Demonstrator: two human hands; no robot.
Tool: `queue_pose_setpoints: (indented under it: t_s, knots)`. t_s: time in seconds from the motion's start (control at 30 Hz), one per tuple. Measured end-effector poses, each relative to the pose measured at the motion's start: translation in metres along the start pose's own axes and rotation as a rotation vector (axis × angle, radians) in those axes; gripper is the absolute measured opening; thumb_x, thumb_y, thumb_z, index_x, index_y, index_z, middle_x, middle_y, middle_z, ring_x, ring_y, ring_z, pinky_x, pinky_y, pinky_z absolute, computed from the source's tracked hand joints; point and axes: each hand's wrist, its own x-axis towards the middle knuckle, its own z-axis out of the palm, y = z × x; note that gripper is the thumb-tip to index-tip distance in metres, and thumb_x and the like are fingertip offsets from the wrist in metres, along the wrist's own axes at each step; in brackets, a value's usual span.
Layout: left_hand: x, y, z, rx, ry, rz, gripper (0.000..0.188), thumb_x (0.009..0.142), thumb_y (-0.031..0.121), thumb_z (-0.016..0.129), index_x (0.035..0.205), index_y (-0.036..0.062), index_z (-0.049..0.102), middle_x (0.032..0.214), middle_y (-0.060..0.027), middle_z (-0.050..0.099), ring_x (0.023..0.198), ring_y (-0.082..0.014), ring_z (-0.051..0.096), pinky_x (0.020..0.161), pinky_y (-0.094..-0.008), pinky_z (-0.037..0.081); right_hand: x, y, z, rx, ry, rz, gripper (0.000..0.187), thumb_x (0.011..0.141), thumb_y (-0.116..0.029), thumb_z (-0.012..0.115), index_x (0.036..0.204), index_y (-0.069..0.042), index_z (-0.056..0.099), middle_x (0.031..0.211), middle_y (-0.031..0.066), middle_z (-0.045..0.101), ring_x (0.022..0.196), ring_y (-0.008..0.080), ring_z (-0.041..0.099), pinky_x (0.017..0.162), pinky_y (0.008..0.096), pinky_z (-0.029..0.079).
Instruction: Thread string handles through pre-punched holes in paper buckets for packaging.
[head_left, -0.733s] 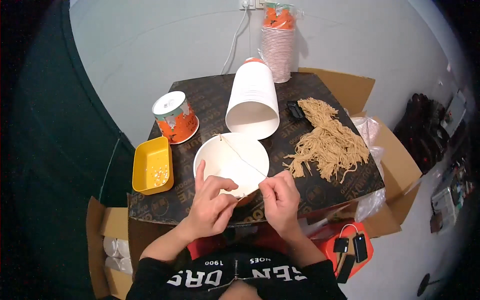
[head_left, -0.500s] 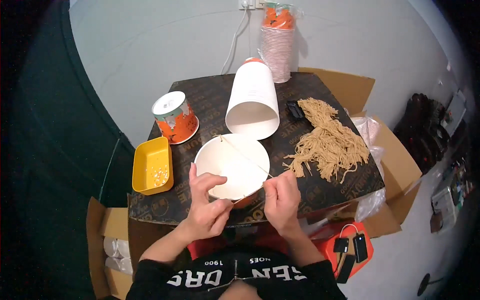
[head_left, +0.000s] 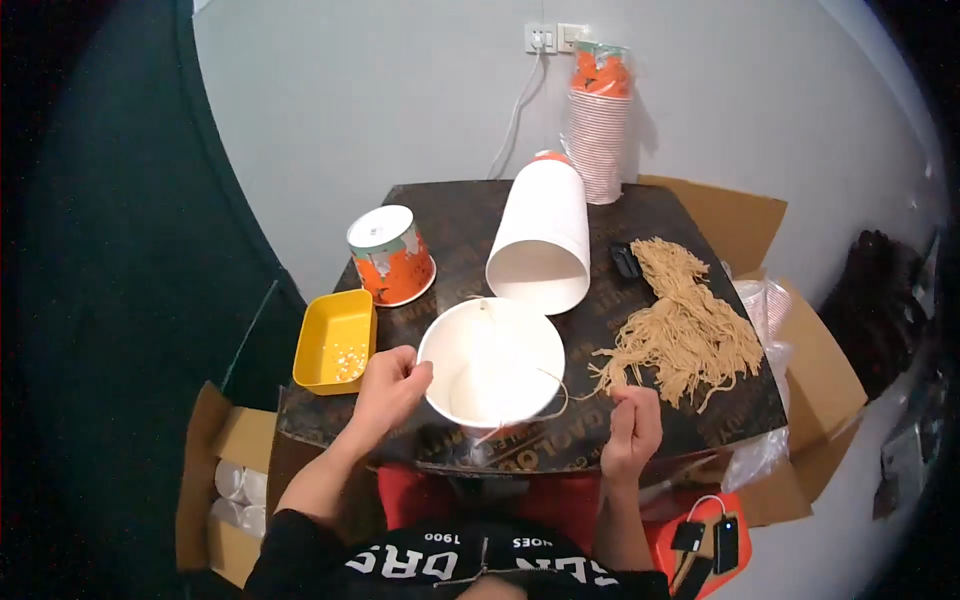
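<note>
A white paper bucket (head_left: 470,345) stands mouth up near the table's front edge. At its left side my left hand (head_left: 390,395) is closed, with the thumb at the rim. My right hand (head_left: 632,425), closed to the right of the bucket, pinches what looks like the end of a thin tan string (head_left: 566,398). That string curves out of the bucket's mouth and over its right rim. Another bit of string shows at the far rim. Further right lies a heap of tan strings (head_left: 680,340).
Left of the bucket are a yellow tray (head_left: 312,345) with small pale bits and an upturned orange-printed bucket (head_left: 395,265). Behind lies a white stack of buckets (head_left: 545,215) on its side. A wrapped bucket stack (head_left: 598,140) stands by the wall. Cardboard boxes (head_left: 815,370) flank the table (head_left: 450,225).
My left hand has gone from over the bucket's mouth to its left side. My right hand has moved right, away from the rim. The view has shifted, so the whole table sits lower and further right.
</note>
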Motion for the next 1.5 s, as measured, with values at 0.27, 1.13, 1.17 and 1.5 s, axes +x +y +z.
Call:
queue_pose_setpoints:
  t_s: [0.27,1.13,1.17,1.5]
  knots:
    - [0.011,0.104,-0.080,0.684,0.368,0.853,0.018,0.071,0.002,0.067,0.061,0.0051,0.052,0.055,-0.0080,0.051,0.051,-0.0221,0.052,0.050,-0.0331,0.041,-0.006,0.023,-0.014,-0.034,-0.006,0.222,0.014,0.093,0.000,0.052,0.091,0.005,0.065,0.087,0.0104,0.061,0.078,0.0195,0.059,0.070,0.0297,0.046]
    - [0.228,0.005,-0.008,1.995,-0.015,0.772,0.018,0.087,0.021,0.055,0.086,0.0106,0.070,0.076,-0.0071,0.069,0.070,-0.0257,0.066,0.066,-0.0515,0.044,-0.015,0.026,-0.010,-0.015,-0.074,0.177,0.014,0.092,-0.004,0.055,0.087,0.004,0.066,0.082,0.0118,0.061,0.072,0.0208,0.060,0.065,0.0307,0.047]
    - [0.228,0.008,-0.004,1.965,0.010,0.748,0.018,0.087,0.020,0.055,0.085,0.0101,0.070,0.075,-0.0070,0.068,0.069,-0.0255,0.066,0.066,-0.0512,0.044,-0.015,0.026,-0.010,-0.021,-0.069,0.185,0.014,0.092,-0.004,0.055,0.087,0.004,0.066,0.082,0.0118,0.061,0.072,0.0208,0.060,0.065,0.0307,0.047]
    - [0.228,0.015,0.002,1.943,0.024,0.837,0.015,0.086,0.020,0.055,0.077,0.0112,0.064,0.064,-0.0060,0.063,0.061,-0.0236,0.063,0.067,-0.0471,0.042,0.006,0.006,0.052,-0.109,-0.810,-0.140,0.043,0.087,-0.010,0.062,0.127,0.001,0.052,0.127,0.0209,0.051,0.115,0.0393,0.055,0.094,0.0445,0.048]
